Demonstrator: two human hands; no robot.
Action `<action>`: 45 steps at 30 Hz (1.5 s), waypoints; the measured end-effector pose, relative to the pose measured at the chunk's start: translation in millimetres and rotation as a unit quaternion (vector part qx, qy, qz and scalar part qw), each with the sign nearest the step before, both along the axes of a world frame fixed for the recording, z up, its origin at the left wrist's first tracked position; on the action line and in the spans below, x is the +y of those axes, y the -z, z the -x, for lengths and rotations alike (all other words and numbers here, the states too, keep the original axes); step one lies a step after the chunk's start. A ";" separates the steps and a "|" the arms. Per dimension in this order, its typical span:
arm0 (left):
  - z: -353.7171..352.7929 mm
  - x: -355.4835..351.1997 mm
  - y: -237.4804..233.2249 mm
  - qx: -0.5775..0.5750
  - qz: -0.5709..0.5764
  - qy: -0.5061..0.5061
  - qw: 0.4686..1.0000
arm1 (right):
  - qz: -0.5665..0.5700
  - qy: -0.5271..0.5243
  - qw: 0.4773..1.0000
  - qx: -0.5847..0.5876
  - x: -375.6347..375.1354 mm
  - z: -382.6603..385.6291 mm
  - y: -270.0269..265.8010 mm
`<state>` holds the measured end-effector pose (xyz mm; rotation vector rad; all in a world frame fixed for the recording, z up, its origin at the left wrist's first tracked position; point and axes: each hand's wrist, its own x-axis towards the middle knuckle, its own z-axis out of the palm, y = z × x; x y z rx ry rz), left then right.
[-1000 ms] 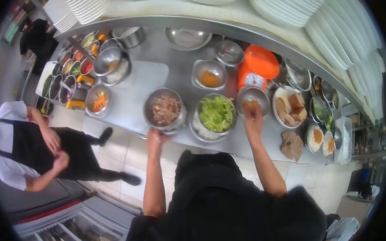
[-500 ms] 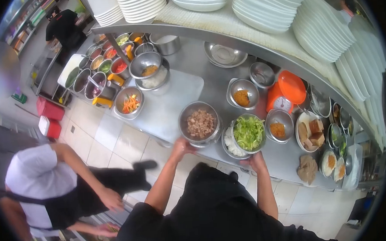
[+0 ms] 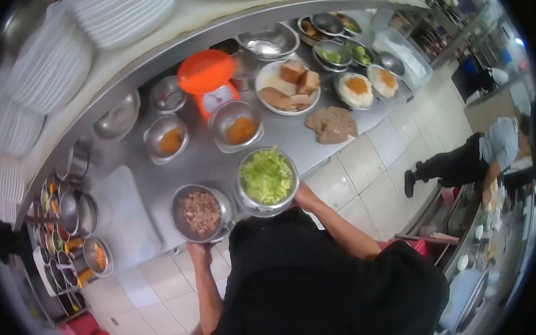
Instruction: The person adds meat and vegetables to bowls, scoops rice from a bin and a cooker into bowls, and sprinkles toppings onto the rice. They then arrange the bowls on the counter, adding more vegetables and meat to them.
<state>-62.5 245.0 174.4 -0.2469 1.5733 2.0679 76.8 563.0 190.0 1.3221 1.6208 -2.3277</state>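
My left hand (image 3: 199,251) grips the lower rim of a metal bowl (image 3: 182,225) holding chopped cooked meat (image 3: 201,212); its fingers are partly hidden under the bowl. Beside it, a second metal bowl (image 3: 269,211) carries shredded lettuce (image 3: 267,177). My right hand (image 3: 306,197) holds this one by its right side, fingers mostly behind it. Both bowls are near the front edge of the steel counter (image 3: 135,154), close to my body.
An orange scale (image 3: 207,73) stands behind two bowls of orange crumbs (image 3: 171,141). To its right are a plate of meat and bread-like blocks (image 3: 264,75) and a brown crumpled bag (image 3: 332,125). Stacked plates (image 3: 124,16) line the shelf. A person (image 3: 497,147) works at the far right.
My view has swung to the right along the counter. Both bowls have come along with my hands, nearer my body. The co-worker at the left has left the view.
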 end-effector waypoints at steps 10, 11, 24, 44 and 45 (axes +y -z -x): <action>-28.9 191.9 -7.0 -0.062 -0.037 0.181 0.981 | 0.002 0.195 0.981 0.017 123.5 -71.6 4.4; -32.3 207.0 -4.0 -0.065 -0.051 0.192 0.978 | 0.004 0.214 0.977 0.016 135.8 -73.9 6.7; -39.8 258.5 16.9 -0.124 -0.131 0.197 0.964 | 0.093 0.219 0.963 0.125 190.2 -76.6 34.8; -176.1 -240.2 151.2 0.031 0.369 0.288 0.883 | -0.119 -0.037 0.989 0.074 -145.7 42.2 7.1; -155.1 -252.3 102.7 -0.162 0.322 0.299 0.884 | -0.134 -0.084 0.983 0.089 -167.1 59.8 1.9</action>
